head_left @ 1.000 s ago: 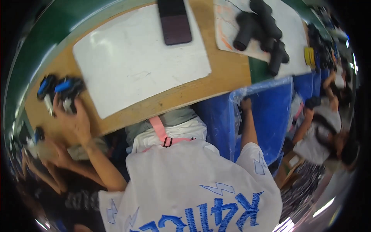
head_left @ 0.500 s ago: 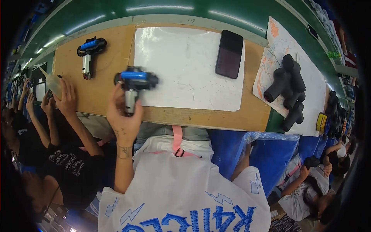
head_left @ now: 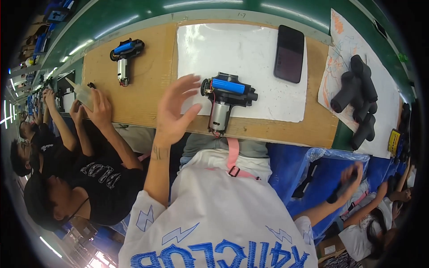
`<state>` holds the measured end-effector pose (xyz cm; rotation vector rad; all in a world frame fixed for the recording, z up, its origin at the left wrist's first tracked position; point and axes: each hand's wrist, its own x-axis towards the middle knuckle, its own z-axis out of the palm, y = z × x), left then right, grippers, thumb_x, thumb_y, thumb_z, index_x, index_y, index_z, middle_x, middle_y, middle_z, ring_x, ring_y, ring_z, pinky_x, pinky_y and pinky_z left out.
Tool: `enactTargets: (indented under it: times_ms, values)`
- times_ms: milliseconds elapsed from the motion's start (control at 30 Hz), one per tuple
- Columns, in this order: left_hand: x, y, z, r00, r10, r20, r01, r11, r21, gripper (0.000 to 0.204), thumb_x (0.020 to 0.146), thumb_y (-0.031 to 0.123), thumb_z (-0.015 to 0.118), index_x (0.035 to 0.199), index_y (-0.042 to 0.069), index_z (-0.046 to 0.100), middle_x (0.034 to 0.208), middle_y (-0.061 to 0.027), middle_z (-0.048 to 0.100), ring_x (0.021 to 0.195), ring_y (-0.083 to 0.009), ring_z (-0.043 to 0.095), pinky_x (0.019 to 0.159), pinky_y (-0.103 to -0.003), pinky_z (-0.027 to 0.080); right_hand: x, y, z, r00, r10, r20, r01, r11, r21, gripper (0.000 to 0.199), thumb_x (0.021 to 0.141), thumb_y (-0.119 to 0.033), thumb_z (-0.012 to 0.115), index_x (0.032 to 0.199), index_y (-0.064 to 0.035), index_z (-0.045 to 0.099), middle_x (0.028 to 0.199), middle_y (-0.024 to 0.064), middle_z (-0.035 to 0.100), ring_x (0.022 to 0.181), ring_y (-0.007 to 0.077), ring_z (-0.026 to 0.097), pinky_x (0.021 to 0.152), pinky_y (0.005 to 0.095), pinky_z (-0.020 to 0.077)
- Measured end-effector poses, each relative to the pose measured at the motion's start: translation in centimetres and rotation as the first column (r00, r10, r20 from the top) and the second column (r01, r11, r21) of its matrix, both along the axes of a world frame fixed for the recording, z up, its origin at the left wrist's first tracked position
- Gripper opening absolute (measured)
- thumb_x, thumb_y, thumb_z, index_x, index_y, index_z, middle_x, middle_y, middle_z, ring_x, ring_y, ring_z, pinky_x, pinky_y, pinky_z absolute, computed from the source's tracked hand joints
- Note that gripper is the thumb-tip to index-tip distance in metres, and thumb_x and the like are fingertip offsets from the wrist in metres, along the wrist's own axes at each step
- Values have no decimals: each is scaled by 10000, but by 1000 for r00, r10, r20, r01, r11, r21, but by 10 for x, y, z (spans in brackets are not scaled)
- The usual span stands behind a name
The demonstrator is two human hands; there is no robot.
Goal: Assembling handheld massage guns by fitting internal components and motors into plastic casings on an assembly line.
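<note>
A motor assembly (head_left: 221,109) lies at the front edge of the white sheet, with a silver motor, a blue cylindrical battery and a black frame. Just left of it, my left hand (head_left: 176,111) is open, fingers spread and holding nothing. My right hand (head_left: 353,178) is off to the right, below the table edge, closed around an elongated black piece (head_left: 340,188) that is partly hidden by the fingers. A second motor assembly (head_left: 125,60) of the same build rests on the cardboard at the left.
The white sheet (head_left: 196,44) covers part of a cardboard mat (head_left: 152,67). A phone (head_left: 289,53) lies at its right. Several black T-shaped housings (head_left: 346,91) are piled on a scribbled paper (head_left: 389,120), near a yellow-labelled tin (head_left: 394,142). Co-workers sit on both sides.
My left hand has let go of the motor assembly, which has come to rest on the sheet farther right. My right hand has come into view with the black piece. The view has shifted slightly.
</note>
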<state>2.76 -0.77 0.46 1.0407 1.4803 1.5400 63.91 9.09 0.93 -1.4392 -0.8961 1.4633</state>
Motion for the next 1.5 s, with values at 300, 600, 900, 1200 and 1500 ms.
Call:
enactTargets:
  times_ms: [300,600,900,1200,1500]
  values:
    - [-32,19,-13,920,-266,-289,235,962,-136,413,919,-86,663,1315,24,701,1388,-156,677,1248,-247,652,996,-345,532,-300,73,33,475,571,669,-799,598,58,189,969,-85,689,1141,-8,682,849,48,645,760,106,576,663,272,456]
    - [-5,18,-15,883,-154,-444,140,988,-64,406,885,-60,711,1283,20,703,1304,-143,712,1146,-237,683,963,-327,531,-299,26,38,217,327,920,-898,437,56,783,667,-198,941,1367,-58,618,1516,188,514,1400,414,491,1152,491,414]
    - [-6,15,-16,835,-127,-535,136,990,-23,438,853,-3,768,1283,26,688,1184,-141,731,1047,-263,697,901,-353,549,-296,3,62,-187,424,886,-863,361,-354,1330,491,-240,1004,1626,-93,328,1699,235,217,1547,425,285,1238,535,309]
    - [-15,22,-14,823,-192,-535,185,980,-67,415,817,33,814,1218,22,708,1081,-124,738,997,-270,698,870,-357,553,-322,29,86,137,588,797,-955,293,-52,1344,474,-344,990,1615,-34,350,1663,243,310,1502,465,364,1194,503,363]
    - [-23,28,-14,809,-276,-520,294,955,-49,393,754,84,863,1120,24,733,1007,-115,743,947,-271,699,871,-370,554,-372,39,87,12,367,930,-970,228,-77,1323,457,-329,987,1604,-68,382,1625,250,366,1410,464,466,1124,503,427]
